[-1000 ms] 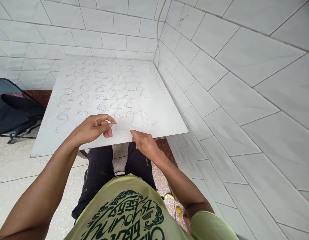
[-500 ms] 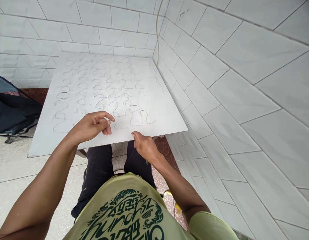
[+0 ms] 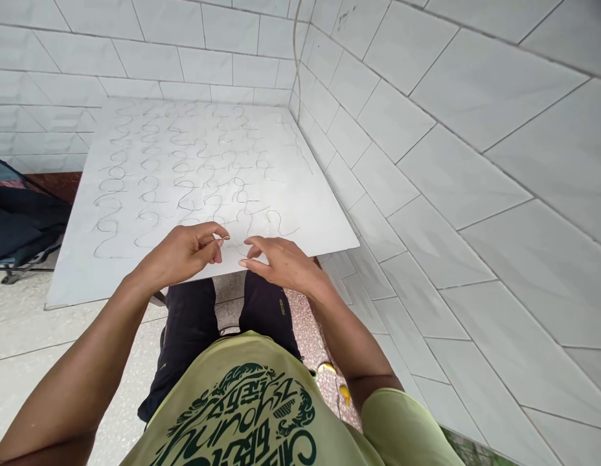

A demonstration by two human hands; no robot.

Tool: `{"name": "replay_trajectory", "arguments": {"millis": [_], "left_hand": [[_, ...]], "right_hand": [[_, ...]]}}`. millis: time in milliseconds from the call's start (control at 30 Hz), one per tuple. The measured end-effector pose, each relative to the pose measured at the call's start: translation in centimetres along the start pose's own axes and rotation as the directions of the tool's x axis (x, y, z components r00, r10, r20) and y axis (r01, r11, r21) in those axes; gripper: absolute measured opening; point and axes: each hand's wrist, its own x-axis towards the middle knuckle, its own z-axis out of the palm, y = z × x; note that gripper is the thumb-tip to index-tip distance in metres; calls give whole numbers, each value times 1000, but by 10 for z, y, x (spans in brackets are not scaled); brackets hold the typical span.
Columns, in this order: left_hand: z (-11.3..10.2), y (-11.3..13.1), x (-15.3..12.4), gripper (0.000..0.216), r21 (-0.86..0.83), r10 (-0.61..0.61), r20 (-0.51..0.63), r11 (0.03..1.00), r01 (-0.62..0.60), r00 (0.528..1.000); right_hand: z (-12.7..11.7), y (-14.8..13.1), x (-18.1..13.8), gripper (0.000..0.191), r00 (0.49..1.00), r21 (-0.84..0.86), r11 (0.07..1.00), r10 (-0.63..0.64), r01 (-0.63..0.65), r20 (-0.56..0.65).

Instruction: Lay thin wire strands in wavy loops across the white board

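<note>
Beside white wall tiles [image 3: 465, 162], thin dark curved strands [image 3: 188, 208] lie rowed on my flat white desk [image 3: 320, 223], presumably against tangling; left hand [image 3: 186, 252] near-pinched, whether gripping I cannot tell, right hand [image 3: 287, 262] spread, empty.

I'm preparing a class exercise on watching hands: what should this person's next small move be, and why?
Probably bring the right hand a little toward the left hand and close its thumb and forefinger there: they stand apart, facing the left hand across a small gap above the white board. The left thumb and forefinger tips nearly meet; anything between them is too small to identify.
</note>
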Motion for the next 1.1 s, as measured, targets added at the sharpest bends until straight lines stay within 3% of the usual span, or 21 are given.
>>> {"name": "replay_trajectory", "arguments": {"millis": [133, 467, 600, 700, 800, 933, 1033, 1100], "left_hand": [[5, 3, 2, 31, 40, 36, 21, 999, -36, 999], [11, -6, 3, 29, -55, 23, 45, 998, -21, 999], [12, -7, 3, 28, -53, 25, 42, 998, -23, 999], [12, -9, 4, 27, -82, 7, 15, 997, -6, 1000], [10, -12, 4, 23, -110, -36, -66, 994, 28, 997], [5, -16, 4, 21, -130, -68, -131, 990, 51, 989], [2, -17, 5, 23, -141, -76, -152, 988, 55, 985], [0, -18, 6, 25, -146, -77, -162, 988, 53, 984]], "right_hand": [[19, -2, 18, 31, 998, -86, 995, -56, 57, 6], [47, 4, 16, 37, 990, -98, 991, -100, 91, -98], [49, -1, 17, 39, 992, -7, 998, -60, 60, -114], [48, -4, 15, 39, 993, 203, 978, -15, 39, -115], [46, -4, 8, 37, 996, 471, 881, 72, -38, -55], [48, 2, -4, 26, 989, 732, 665, 105, -148, 104], [55, 5, -9, 30, 982, 851, 490, 69, -187, 176], [62, 6, -11, 34, 980, 884, 423, 76, -199, 184]]}}
